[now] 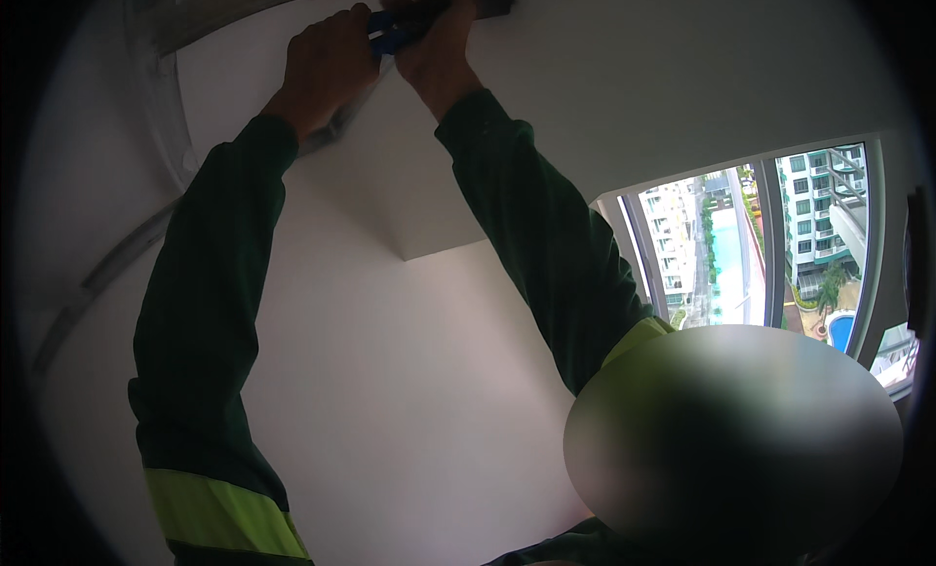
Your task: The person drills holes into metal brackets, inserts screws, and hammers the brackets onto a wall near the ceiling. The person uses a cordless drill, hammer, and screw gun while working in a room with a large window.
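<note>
Both my arms reach up in long dark green sleeves with yellow-green bands. My left hand [334, 64] is closed at the left end of a dark hand tool with blue parts [390, 41], near the top edge. Next to it my right hand [441, 57] wraps round the same tool, whose dark end [497, 0] sticks out to the right. Dim light and the fingers hide the tool's exact kind. A thin grey strip [359, 108] runs slantwise behind my hands, beside my left wrist.
Greyish metal framing [166, 108] runs along the upper left, with another strip [127, 249] lower down. Pale walls surround my arms. At right, a window [770, 239] shows buildings and pools far below. A blurred oval covers the lower right.
</note>
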A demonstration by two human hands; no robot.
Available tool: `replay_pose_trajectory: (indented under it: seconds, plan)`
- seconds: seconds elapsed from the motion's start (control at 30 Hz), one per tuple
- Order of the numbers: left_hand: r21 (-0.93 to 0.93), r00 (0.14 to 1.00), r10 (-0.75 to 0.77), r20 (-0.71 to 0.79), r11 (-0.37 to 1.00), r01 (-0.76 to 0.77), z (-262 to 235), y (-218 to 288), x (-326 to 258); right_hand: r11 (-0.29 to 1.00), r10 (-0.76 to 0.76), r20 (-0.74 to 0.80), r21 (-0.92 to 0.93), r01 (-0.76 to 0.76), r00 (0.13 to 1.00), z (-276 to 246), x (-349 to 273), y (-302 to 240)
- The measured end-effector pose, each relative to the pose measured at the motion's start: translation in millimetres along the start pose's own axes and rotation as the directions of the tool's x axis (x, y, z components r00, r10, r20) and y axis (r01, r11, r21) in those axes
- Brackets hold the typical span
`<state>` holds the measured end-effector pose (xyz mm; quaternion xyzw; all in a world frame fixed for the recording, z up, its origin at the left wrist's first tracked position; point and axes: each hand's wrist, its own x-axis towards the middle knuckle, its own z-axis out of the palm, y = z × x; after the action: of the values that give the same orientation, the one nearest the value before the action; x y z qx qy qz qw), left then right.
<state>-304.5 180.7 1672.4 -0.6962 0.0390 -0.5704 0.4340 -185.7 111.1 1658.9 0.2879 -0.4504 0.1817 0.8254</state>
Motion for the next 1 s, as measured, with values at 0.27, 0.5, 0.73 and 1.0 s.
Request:
replay_pose_trajectory:
  seconds: [0.27,0.5,0.73,1.0]
  plan:
    - [-0.438,0.965,0.028,0.261,0.894,0.093,-29,-42,-13,0.987,-0.023,-0.101,-0.162,0.007,0.995,-9,0,15]
    - [-0.514,0.966,0.033,0.256,0.851,0.107,-57,-101,-20,0.988,-0.061,-0.071,-0.147,0.05,0.996,-18,20,18]
    - [-0.51,0.859,0.099,0.503,0.836,0.203,20,-63,21,0.96,-0.106,-0.01,-0.26,0.1,0.994,-28,26,20]
    - [0.068,0.971,0.131,0.2,0.987,-0.147,34,-29,9,0.694,-0.102,-0.03,-0.718,0.05,0.994,-35,-13,-15]
